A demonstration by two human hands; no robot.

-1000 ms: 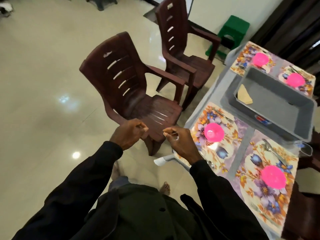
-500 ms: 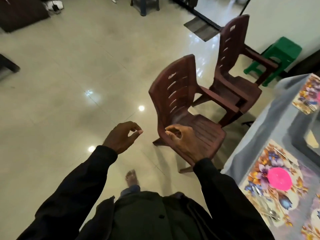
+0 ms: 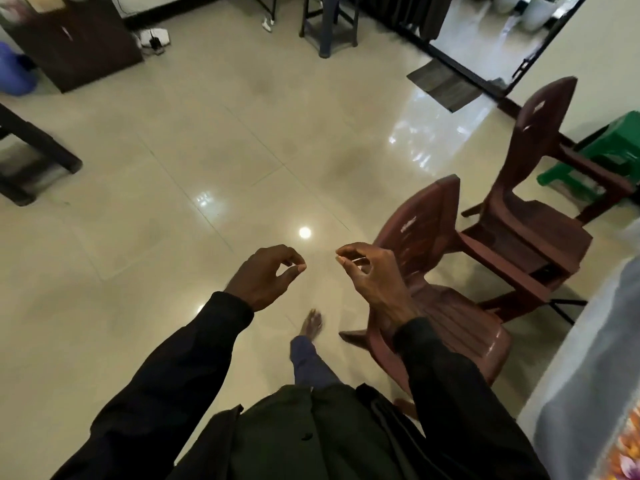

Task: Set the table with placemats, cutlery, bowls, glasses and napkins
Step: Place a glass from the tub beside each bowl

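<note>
My left hand [image 3: 266,276] and my right hand [image 3: 371,279] hover side by side over the tiled floor, fingers loosely curled, nothing in either. Only the edge of the table with its grey cloth [image 3: 588,375] shows at the right border. A corner of a floral placemat [image 3: 627,455] peeks in at the bottom right. Bowls, cutlery, glasses and napkins are out of view.
Two dark red plastic chairs stand beside the table, the nearer chair [image 3: 433,289] just right of my right hand, the farther chair [image 3: 533,216] behind it. A green stool [image 3: 609,157] sits by the wall. A dark cabinet [image 3: 72,39] stands far left, wide tiled floor ahead.
The view has swung left, away from the table; the pink bowls and grey tub have left the frame. Both hands stayed in front of me and their fingers loosened.
</note>
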